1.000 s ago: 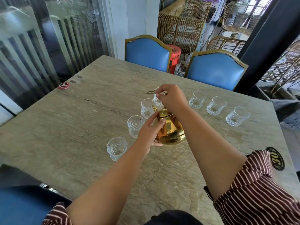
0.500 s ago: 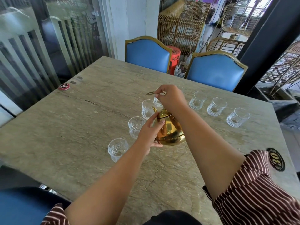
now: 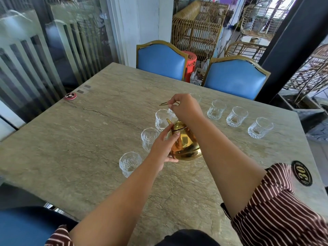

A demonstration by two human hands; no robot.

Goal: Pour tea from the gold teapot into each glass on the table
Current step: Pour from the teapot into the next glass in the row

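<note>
The gold teapot [image 3: 184, 144] is held just above the stone table [image 3: 88, 142], near its centre, with its spout tip pointing toward 11 o'clock at the cut-glass tumbler [image 3: 161, 119] just beyond it. The right hand [image 3: 185, 108] is closed around the thin swing handle, whose gold end pokes out at the hand's 9 o'clock. The left hand [image 3: 164, 148] is half-curled against the pot's flank at its 9 o'clock, thumb underneath and index finger up by the lid seam. Polished metal like this looks slick, and a pot hung from a bail handle will likely swing, so steadying the body and lid with the second hand seems sensible; if the tea is hot, the wall may be too. Filled, it is probably moderately heavy. The tumblers arc from 8 o'clock [image 3: 130, 163] round to 3 o'clock [image 3: 260, 127]; they look brittle and all visible ones appear empty.
</note>
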